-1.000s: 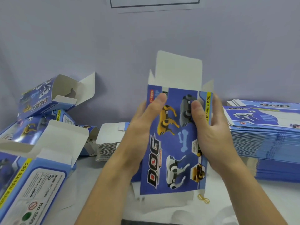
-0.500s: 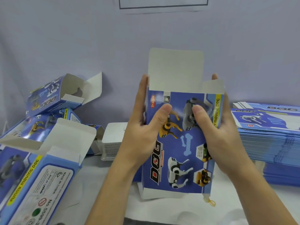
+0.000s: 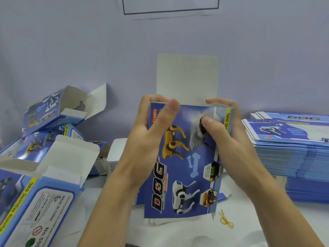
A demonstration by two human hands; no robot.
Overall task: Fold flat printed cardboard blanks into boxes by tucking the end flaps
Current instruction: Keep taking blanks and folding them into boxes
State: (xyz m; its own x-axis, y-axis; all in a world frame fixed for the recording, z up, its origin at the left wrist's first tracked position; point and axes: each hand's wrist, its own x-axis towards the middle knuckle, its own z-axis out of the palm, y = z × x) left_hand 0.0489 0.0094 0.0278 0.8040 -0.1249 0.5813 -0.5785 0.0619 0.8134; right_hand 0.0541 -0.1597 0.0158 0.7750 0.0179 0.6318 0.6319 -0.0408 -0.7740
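- Pale lilac wall (image 3: 71,50) fills the far background, with a sheet of paper (image 3: 170,6) bearing a dark outlined rectangle fixed high at the centre.
- White surface (image 3: 178,232) runs across the near part of the scene.
- At the centre, a blue printed box (image 3: 187,166) with toy-dog pictures and the word "DOG" is held upright above the surface, its white top flap (image 3: 187,79) standing straight up.
- Left hand (image 3: 151,132) grips the box's upper left edge: thumb on the printed front, fingers curled over the top corner.
- Right hand (image 3: 226,132) grips the upper right edge in the same way, thumb pressing the front, fingers curled over the top rim.
- On the right, a tall stack of flat blanks (image 3: 293,154) sits on the surface.
- On the left, several folded boxes (image 3: 44,157) lie in a loose pile with their end flaps open.
- Behind the left forearm, a small stack of white cards (image 3: 117,154) rests on the surface.
- A yellow rubber band (image 3: 226,221) lies on the surface just right of the box's lower corner.
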